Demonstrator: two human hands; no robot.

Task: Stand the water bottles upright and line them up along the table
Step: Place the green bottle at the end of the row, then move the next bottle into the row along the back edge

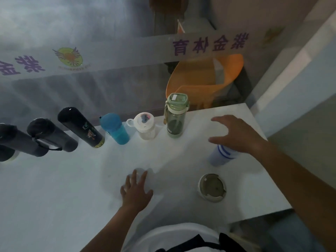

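Several bottles stand upright in a row along the far edge of the white table (63,188): two dark flasks (52,136) at the left, a black printed flask (81,128), a blue bottle (115,129), a clear white-lidded bottle (146,128) and a green bottle (176,118). A white bottle with blue stripes (221,156) stands near the right, partly hidden under my right hand (236,133), which hovers over it with fingers spread. A cream-lidded bottle (211,187) stands close to the front edge. My left hand (136,190) lies flat and open on the table, holding nothing.
A frosted glass wall with purple characters and a round logo (70,57) runs right behind the row. An orange chair (203,79) shows through the glass. The table ends at the right edge (261,128) and near my torso.
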